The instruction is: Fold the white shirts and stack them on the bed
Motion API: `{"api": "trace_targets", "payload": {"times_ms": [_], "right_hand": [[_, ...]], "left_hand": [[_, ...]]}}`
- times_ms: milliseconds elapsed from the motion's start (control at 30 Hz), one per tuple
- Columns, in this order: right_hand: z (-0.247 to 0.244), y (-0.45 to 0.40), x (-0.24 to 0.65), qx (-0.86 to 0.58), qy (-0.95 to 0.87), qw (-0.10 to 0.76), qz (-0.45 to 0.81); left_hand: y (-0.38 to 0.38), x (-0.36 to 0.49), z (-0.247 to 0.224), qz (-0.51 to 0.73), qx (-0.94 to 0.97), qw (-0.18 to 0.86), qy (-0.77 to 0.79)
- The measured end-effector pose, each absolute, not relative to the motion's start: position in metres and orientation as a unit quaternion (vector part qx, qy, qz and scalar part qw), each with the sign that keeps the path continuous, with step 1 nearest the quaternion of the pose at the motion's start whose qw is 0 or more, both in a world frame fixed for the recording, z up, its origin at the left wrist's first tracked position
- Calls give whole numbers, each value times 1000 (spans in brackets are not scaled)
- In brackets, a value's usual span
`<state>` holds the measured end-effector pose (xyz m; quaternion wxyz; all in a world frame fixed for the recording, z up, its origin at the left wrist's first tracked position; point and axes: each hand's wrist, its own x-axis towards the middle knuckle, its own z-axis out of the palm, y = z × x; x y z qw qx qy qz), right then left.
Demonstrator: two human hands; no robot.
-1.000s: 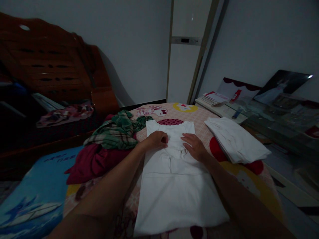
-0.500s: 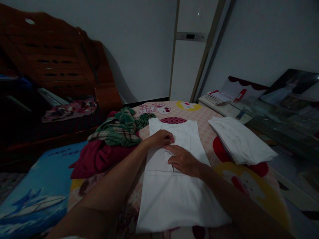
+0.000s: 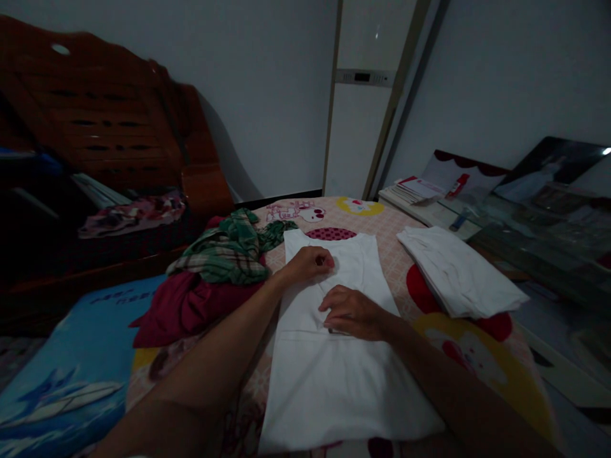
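Note:
A white sleeveless top (image 3: 329, 381) lies spread flat, its neckline at the far end and a crosswise seam below the middle. Over its upper part, my left hand (image 3: 310, 264) has its fingers curled and thumb and fingertips close together; whatever may be between them is too small to make out. Just nearer and to the right, my right hand (image 3: 353, 312) rests on the cloth with its fingers bent and apart. Small creases run through the fabric between the hands.
A patterned pink cloth (image 3: 391, 270) covers the round table. Left lie a green plaid garment (image 3: 224, 251) and a dark red garment (image 3: 186, 312); right, a folded white stack (image 3: 458, 273). Beyond are a wooden bench (image 3: 109, 127), a blue printed board (image 3: 71, 362) and a glass shelf (image 3: 525, 235).
My hands have moved apart: the right has drawn slightly nearer to me, leaving the left over the upper part. The puckered cloth beside the right fingers looks flatter.

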<state>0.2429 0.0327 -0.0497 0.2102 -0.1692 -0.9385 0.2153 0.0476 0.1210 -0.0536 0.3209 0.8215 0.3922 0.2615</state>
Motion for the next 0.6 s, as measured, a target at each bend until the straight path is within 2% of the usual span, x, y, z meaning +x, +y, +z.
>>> {"api": "trace_targets", "payload": {"times_ms": [167,333,400,533,600], "right_hand": [[-49,33,244,-176,-944,201,194],[-34,41,259,-227,-892,299,250],[-27,44,266,-276,-873,308,258],[-17,43,273,-328,-875,235,267],[-15,39,274,-334,-885,184,265]], "left_hand": [[119,49,-56,189,853,309,376],[117,45,-54,197,838,340,378],[118,43,-51,215,821,359,388],[115,42,-37,243,792,394,397],[108,44,-23,211,801,419,372]]}}
